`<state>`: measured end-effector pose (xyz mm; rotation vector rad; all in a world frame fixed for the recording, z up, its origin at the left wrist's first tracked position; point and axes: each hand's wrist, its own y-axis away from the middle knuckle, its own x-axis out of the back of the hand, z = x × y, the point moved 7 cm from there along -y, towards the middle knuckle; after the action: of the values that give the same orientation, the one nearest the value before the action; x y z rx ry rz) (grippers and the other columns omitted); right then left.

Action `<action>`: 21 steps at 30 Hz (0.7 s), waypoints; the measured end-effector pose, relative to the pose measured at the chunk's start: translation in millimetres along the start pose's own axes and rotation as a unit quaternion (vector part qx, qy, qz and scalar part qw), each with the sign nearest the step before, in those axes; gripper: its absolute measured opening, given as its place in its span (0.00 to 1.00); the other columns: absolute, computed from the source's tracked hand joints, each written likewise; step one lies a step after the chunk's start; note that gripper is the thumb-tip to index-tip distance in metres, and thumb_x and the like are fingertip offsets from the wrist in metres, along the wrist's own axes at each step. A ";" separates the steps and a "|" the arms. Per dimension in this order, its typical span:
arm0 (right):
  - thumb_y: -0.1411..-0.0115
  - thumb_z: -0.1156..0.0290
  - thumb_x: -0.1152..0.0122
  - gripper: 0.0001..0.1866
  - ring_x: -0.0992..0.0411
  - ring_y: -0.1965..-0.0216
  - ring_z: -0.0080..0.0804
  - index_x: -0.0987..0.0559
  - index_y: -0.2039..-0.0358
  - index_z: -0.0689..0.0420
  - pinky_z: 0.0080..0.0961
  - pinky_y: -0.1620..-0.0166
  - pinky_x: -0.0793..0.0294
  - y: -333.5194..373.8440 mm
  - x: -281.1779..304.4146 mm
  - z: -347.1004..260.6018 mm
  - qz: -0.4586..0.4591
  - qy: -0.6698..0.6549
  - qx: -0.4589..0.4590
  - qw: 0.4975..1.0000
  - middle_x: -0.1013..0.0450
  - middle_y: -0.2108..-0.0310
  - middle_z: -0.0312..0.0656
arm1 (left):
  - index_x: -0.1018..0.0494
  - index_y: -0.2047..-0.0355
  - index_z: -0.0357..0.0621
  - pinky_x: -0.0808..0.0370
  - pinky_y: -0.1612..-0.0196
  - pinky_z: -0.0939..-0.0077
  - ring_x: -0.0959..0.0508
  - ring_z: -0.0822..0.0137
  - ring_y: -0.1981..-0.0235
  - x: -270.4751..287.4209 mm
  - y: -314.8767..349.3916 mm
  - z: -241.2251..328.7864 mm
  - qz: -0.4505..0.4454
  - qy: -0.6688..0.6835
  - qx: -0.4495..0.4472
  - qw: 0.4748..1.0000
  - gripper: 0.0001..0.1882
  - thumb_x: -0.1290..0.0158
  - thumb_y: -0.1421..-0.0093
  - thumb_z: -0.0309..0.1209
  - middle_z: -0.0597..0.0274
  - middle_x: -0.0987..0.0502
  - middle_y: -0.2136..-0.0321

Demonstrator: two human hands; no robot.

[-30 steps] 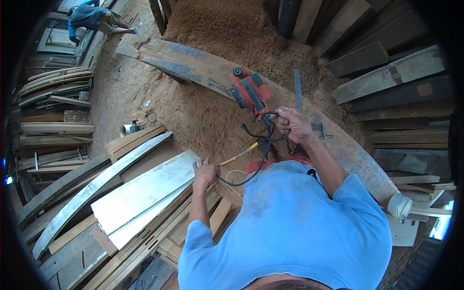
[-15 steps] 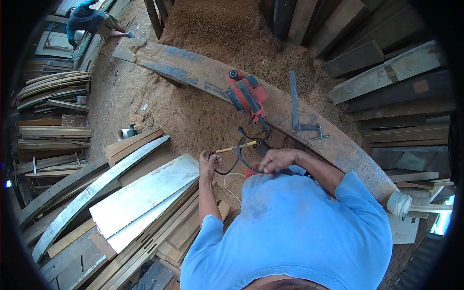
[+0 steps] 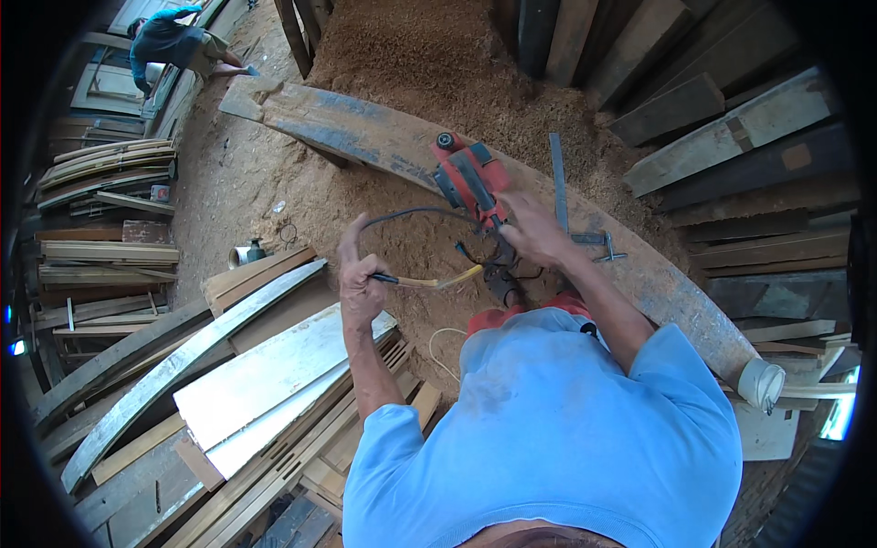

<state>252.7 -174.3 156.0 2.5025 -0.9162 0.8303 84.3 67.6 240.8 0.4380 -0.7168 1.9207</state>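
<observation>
- Left hand (image 3: 362, 285), clenched around the dark cord (image 3: 420, 211), has moved outward; the cord now arcs wider, seemingly less bunched.
- Right hand (image 3: 534, 230) has shifted forward to the planer's rear; blurred, so its grip I cannot tell.
- Red planer (image 3: 475, 178) stays on the plank surface (image 3: 653, 265).

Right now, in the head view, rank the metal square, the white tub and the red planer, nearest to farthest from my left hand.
1. Red planer, on the plank, ahead-right.
2. Metal square, farther right.
3. White tub, by the plank's right end.
</observation>
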 end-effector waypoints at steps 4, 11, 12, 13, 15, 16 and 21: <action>0.40 0.66 0.40 0.23 0.30 0.45 0.49 0.27 0.46 0.62 0.42 0.39 0.35 -32.2 19.7 -78.1 0.171 -0.053 0.181 0.967 0.27 0.50 0.55 | 0.29 0.83 0.40 0.39 0.32 0.57 0.38 0.46 0.31 -46.1 -35.7 42.4 -0.107 0.362 -0.028 0.926 0.13 0.51 0.42 0.15 0.40 0.36 0.35; 0.37 0.68 0.37 0.07 0.34 0.73 0.16 0.21 0.64 0.58 0.21 0.70 0.37 -18.1 17.3 -46.4 -0.206 -0.366 -0.039 0.907 0.31 0.74 0.26 | 0.28 0.54 0.46 0.32 0.35 0.45 0.41 0.37 0.31 -89.0 -43.7 52.6 -0.066 0.667 0.065 0.740 0.09 0.49 0.35 0.23 0.37 0.44 0.31; 0.37 0.68 0.36 0.06 0.37 0.74 0.14 0.21 0.65 0.57 0.19 0.72 0.40 -10.3 16.4 -28.5 -0.169 -0.414 -0.057 0.893 0.33 0.75 0.23 | 0.29 0.47 0.48 0.31 0.35 0.45 0.41 0.36 0.31 -95.5 -37.0 52.3 -0.063 0.713 0.123 0.687 0.16 0.48 0.35 0.25 0.37 0.45 0.31; 0.36 0.68 0.36 0.05 0.40 0.76 0.11 0.21 0.65 0.55 0.17 0.74 0.43 -4.9 17.4 -12.1 -0.131 -0.460 -0.074 0.875 0.35 0.77 0.21 | 0.40 0.34 0.52 0.25 0.41 0.50 0.32 0.40 0.36 -108.1 -28.9 61.6 -0.121 0.731 0.153 0.654 0.30 0.46 0.35 0.30 0.37 0.34 0.37; 0.37 0.69 0.36 0.05 0.41 0.76 0.11 0.21 0.66 0.55 0.16 0.74 0.44 0.5 28.2 1.9 -0.066 -0.471 -0.080 0.876 0.33 0.75 0.22 | 0.36 0.38 0.46 0.22 0.47 0.60 0.24 0.49 0.44 -137.7 2.6 70.3 -0.299 0.659 0.186 0.665 0.25 0.45 0.35 0.31 0.43 0.26 0.46; 0.37 0.69 0.36 0.04 0.41 0.76 0.12 0.21 0.66 0.54 0.16 0.74 0.44 3.5 33.8 10.3 -0.031 -0.475 -0.085 0.875 0.33 0.75 0.22 | 0.34 0.40 0.43 0.21 0.50 0.64 0.20 0.54 0.48 -151.6 19.3 69.7 -0.386 0.615 0.199 0.658 0.24 0.45 0.35 0.32 0.46 0.22 0.50; 0.37 0.66 0.35 0.08 0.36 0.75 0.13 0.23 0.65 0.56 0.18 0.71 0.36 15.1 57.4 41.0 -0.037 -0.341 -0.143 0.928 0.30 0.75 0.27 | 0.26 0.62 0.42 0.24 0.66 0.77 0.22 0.74 0.72 -127.5 -15.2 -3.9 -0.214 0.450 0.233 0.835 0.09 0.45 0.33 0.35 0.66 0.23 0.73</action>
<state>294.8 -232.6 162.5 2.5493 -1.0374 -0.2299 153.6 -12.2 167.9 -0.0589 0.4506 1.5884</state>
